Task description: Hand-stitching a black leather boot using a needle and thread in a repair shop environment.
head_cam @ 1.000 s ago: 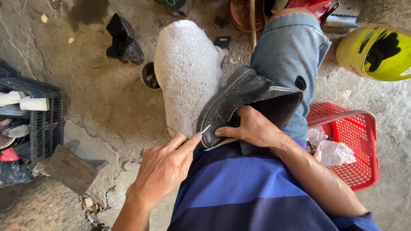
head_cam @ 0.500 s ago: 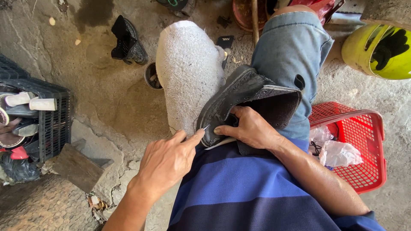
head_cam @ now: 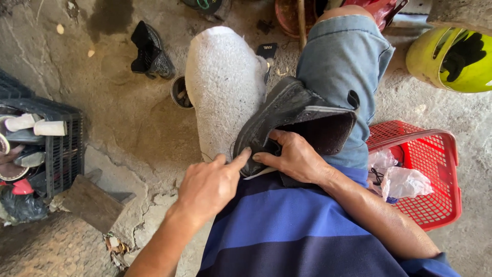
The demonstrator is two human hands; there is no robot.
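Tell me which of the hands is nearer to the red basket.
Right. The right hand grips the dark shoe on the lap, beside the red basket. The left hand touches the shoe's far edge, farther from the basket.

Taking the black shoe on the lap as landmark: bare cracked concrete floor lies open to its left, past the white stone block touching it. A red basket crowds its right, a black crate far left, a yellow helmet upper right.
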